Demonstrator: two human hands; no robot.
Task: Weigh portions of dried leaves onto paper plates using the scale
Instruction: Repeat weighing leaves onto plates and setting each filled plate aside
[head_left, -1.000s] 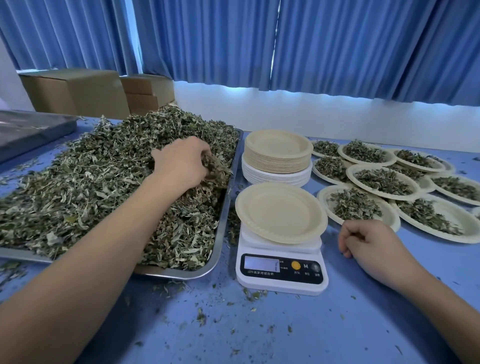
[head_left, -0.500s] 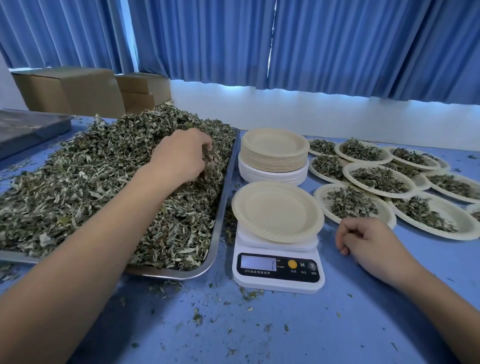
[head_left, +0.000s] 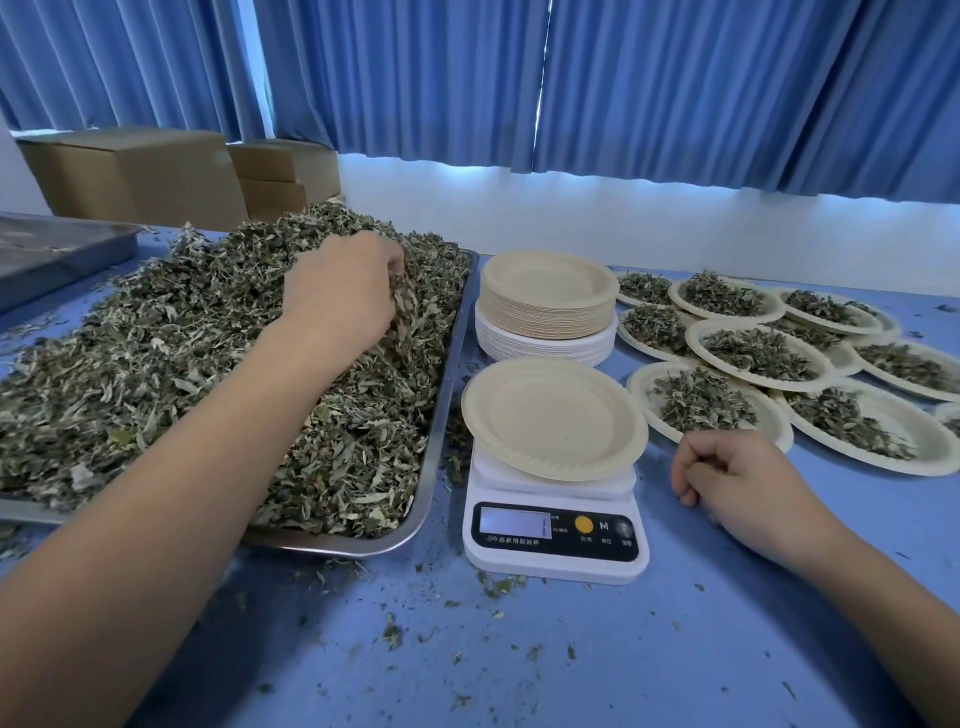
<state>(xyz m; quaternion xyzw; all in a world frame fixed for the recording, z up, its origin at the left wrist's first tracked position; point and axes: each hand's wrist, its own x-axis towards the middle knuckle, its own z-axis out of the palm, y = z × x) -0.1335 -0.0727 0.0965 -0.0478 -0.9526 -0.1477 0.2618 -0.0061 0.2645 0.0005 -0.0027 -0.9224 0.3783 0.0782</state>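
The left hand (head_left: 337, 296) is sunk into the heap of dried leaves (head_left: 156, 364) at the far right of the metal tray (head_left: 442, 384), its grip curled closed round a clump of leaves, with the fingertips buried among them. The tray lies on the left of the blue bench (head_left: 571, 670), piled high from rim to rim. Just right of the tray's near corner stands the white scale (head_left: 556, 556), and on its platform sits one bare paper plate (head_left: 550, 415), level, with no leaves on it. The right hand (head_left: 737, 488) rests on the bench just right of the scale, its grip loosely curled and holding nothing. Beyond the scale is a stack of paper plates (head_left: 545, 296), tan ones on top of white ones. To the right of the stack lie the filled plates (head_left: 758, 353), overlapping one another, each carrying a small mound of leaves. Leaf crumbs (head_left: 392, 631) are scattered over the near bench. Cardboard boxes (head_left: 135, 176) stand at the far left, below blue curtains (head_left: 675, 88).
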